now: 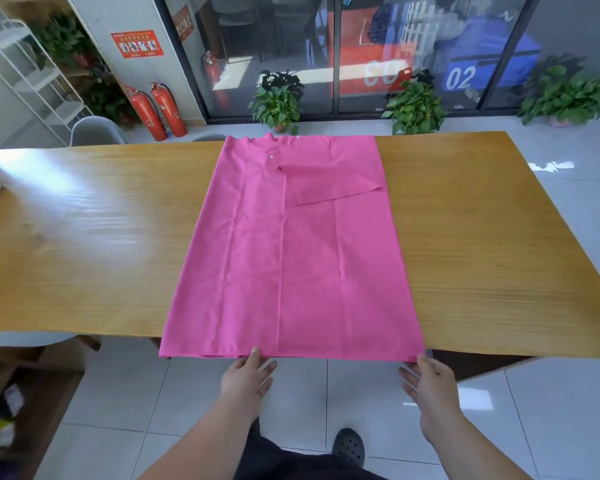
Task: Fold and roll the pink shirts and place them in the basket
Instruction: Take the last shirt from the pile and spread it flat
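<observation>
Pink shirt [291, 254] lies flat mid-bench, folded narrow, its hem draped over the near edge at 6 o'clock. Left hand [248, 374] has its thumb on that hem and right hand [428, 381] is at the hem's right corner, both with fingers straight and nothing clamped. Bare wooden bench [84, 237] runs wide to 9 and 3, with potted plants [278, 102] on the tiled floor at 12.

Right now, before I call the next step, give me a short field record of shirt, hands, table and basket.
pink shirt: flat, sides and a sleeve folded in, not yet rolled
hem: hangs slightly over the near table edge
wooden table: carries the shirt
left hand: at the hem, thumb touching it, fingers straight
right hand: at the hem's right corner, fingers straight
basket: not in view
</observation>
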### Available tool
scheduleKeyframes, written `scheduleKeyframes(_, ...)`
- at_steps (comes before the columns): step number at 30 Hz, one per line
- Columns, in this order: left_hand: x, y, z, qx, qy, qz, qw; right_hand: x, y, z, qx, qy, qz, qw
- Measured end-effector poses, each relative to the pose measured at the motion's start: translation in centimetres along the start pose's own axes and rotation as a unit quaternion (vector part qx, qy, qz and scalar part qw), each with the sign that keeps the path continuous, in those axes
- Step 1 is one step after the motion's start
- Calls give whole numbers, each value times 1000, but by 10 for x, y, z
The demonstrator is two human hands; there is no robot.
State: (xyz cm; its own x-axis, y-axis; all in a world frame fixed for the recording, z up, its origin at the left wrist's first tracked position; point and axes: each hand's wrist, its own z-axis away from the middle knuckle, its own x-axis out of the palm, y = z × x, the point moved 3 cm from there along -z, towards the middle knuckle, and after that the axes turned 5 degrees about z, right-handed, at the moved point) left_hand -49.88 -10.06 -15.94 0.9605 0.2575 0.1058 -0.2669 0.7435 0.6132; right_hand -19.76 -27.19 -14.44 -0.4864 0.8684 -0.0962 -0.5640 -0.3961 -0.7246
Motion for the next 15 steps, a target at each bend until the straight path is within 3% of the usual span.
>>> scheduleKeyframes(4,-17,5,-6,-18,-11,-28,999,15,3,25,-67,-5,-14,998)
scheduleKeyframes(10,-43,24,-15,-19,-1,-80,997,58,20,36,-26,-151,36,988)
scheduleKeyframes(15,-67,65,-27,15,7,-86,996,104,18,58,-16,-198,59,978)
